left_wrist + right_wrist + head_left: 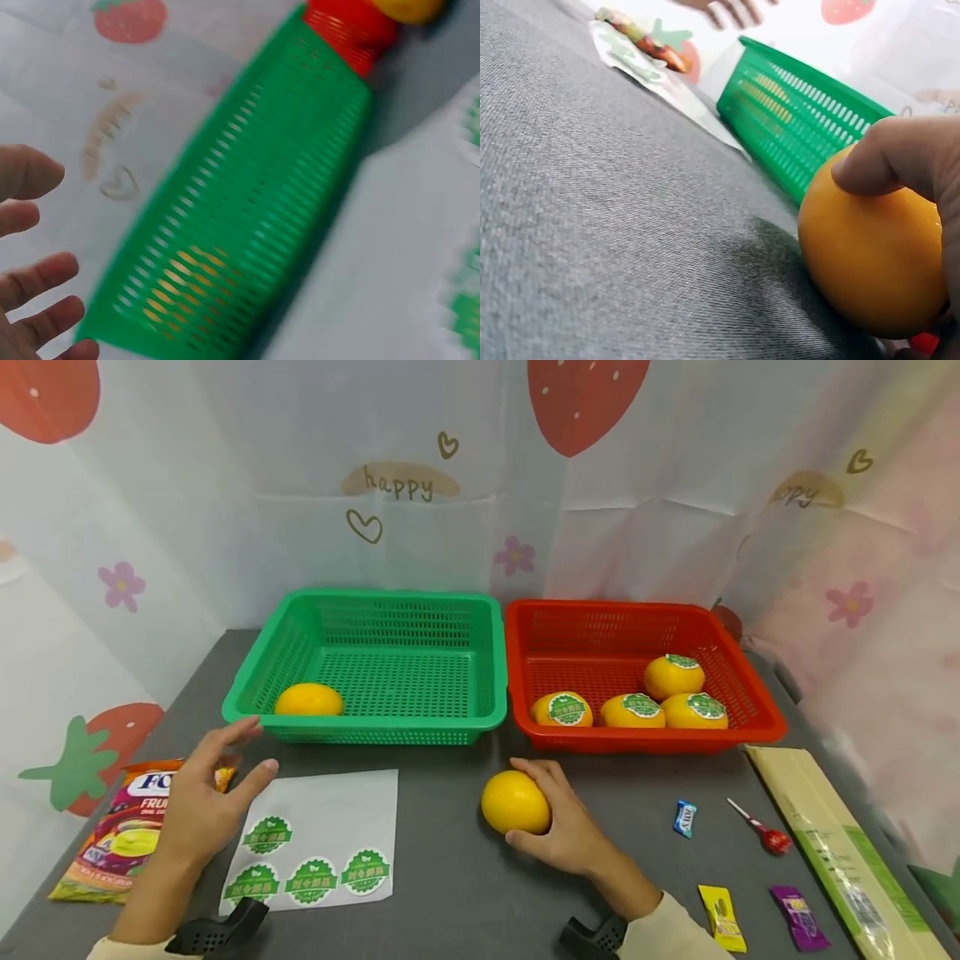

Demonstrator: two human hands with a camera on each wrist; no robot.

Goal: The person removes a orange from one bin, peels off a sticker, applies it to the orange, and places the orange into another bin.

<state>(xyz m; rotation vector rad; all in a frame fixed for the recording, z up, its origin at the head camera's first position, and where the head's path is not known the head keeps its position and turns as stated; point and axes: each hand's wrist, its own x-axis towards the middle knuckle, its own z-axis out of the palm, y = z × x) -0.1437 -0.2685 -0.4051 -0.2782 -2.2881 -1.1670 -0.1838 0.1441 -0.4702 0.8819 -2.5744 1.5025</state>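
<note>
My right hand (pixel 566 818) grips a yellow-orange orange (pixel 515 802) from its right side, thumb and fingers curved round it. It is at or just above the grey tabletop, in front of the gap between the baskets; in the right wrist view the thumb presses on the orange (pixel 874 247). Fingers spread and holding nothing, my left hand (pixel 213 785) hovers by the near left corner of the green basket (pixel 375 724). One orange (pixel 309 700) without a visible sticker lies in that basket. Below the left hand is a white sheet (pixel 330 802) with several green round stickers (pixel 311 880).
Several stickered oranges (pixel 566 709) lie in the red basket (pixel 645 741) at right. A snack bag (pixel 120 839) lies at far left. On the right are a blue candy (pixel 685 818), a lollipop (pixel 774 839), yellow (pixel 722 917) and purple (pixel 800 917) packets, and a long package (pixel 847 852).
</note>
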